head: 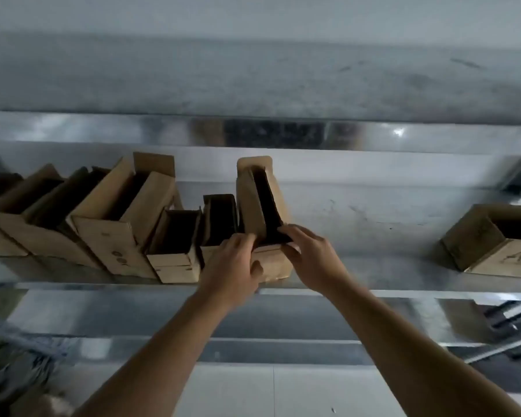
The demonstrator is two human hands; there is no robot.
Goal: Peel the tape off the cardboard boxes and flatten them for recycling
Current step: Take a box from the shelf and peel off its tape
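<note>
A tall narrow open cardboard box (254, 203) stands on a metal shelf (373, 224), its top flap raised at the back. My left hand (233, 266) grips the box's near left corner, thumb on the front face. My right hand (309, 254) holds the near right edge, fingers curled over the rim into the dark opening. No tape is plainly visible on it. Left of it stands a row of several more open cardboard boxes (124, 221), leaning against each other.
Another open cardboard box (494, 245) with writing on its front sits at the shelf's right end. A shiny metal wall panel (103, 130) backs the shelf. Dark metal bars (515, 326) lie lower right; a tangled bundle (18, 365) lies lower left.
</note>
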